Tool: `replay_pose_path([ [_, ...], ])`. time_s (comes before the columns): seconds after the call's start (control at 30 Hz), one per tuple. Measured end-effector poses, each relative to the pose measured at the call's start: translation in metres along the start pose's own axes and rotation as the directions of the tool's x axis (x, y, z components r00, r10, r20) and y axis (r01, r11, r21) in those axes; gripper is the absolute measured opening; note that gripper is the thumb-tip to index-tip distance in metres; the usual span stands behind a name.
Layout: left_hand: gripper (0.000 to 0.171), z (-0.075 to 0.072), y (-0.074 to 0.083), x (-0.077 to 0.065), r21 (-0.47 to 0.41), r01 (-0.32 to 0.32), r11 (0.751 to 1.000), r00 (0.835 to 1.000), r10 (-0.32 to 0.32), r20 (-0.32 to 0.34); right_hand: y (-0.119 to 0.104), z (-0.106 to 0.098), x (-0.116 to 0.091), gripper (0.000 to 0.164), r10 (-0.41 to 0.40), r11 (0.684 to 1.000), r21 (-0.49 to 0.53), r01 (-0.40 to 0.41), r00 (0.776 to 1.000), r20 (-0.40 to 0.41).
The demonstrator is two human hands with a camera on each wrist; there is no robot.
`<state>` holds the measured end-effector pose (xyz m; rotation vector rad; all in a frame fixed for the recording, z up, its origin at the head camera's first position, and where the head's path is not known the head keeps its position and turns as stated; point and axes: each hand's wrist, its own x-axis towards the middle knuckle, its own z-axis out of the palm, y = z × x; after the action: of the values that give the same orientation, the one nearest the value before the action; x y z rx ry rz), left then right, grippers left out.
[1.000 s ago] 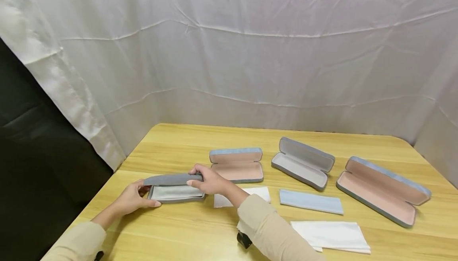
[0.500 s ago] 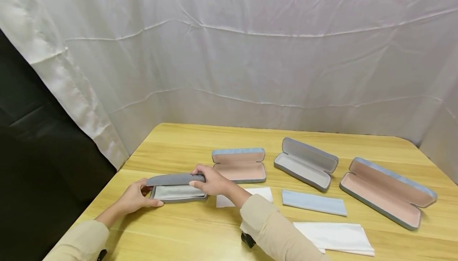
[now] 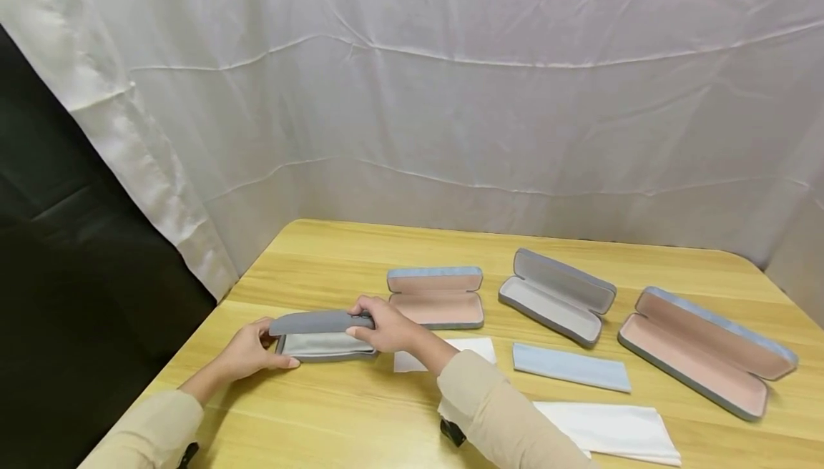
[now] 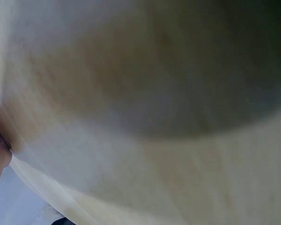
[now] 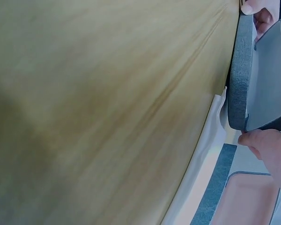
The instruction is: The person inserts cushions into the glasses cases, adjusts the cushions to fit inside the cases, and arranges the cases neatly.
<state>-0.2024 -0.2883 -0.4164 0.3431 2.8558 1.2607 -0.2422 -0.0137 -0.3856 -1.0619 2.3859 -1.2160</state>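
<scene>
A grey glasses case (image 3: 315,322) lies at the left of the table, its lid part way down over a pale interior. My left hand (image 3: 247,352) grips the left end, thumb at the front corner and fingers behind. At the other end, my right hand (image 3: 385,326) pinches the lid, thumb in front and fingers over the top. The right wrist view shows the case (image 5: 240,75) half open, with the left hand (image 5: 264,11) at its far end and the right hand (image 5: 271,147) at its near end. The left wrist view holds mostly blurred tabletop.
Right of my hands stand a pink-lined open case (image 3: 438,307), a grey-lined open case (image 3: 553,306) and a larger pink-lined one (image 3: 695,369). Before them lie a blue cloth (image 3: 571,367), a white cloth (image 3: 614,430) and another white cloth (image 3: 476,347) partly behind my right forearm.
The grey case's lid has tipped slightly lower, so less of the inside shows. Both hands keep their hold. The head view has turned a little, shifting everything rightward.
</scene>
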Motion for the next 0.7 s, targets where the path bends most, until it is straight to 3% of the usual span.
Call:
replay_pose_path([
  [0.1, 0.045, -0.0006, 0.0007, -0.0008, -0.004, -0.005, 1.000, 1.000, 0.005, 0.002, 0.0004, 0.0014, -0.0001, 0.024, -0.013, 0.999, -0.031, 0.013, 1.000, 0.001],
  [0.33, 0.058, 0.0001, 0.0029, -0.0013, 0.089, -0.021, 0.996, 1.000, 0.022, -0.013, 0.0006, 0.0072, -0.0057, 0.032, 0.043, 0.970, -0.243, -0.034, 0.999, 0.029],
  [0.7, 0.064, -0.0001, 0.0040, -0.0009, 0.167, -0.041, 0.985, 0.999, 0.041, 0.006, -0.0016, 0.0049, -0.0057, 0.033, 0.040, 0.967, -0.254, -0.035, 0.999, 0.018],
])
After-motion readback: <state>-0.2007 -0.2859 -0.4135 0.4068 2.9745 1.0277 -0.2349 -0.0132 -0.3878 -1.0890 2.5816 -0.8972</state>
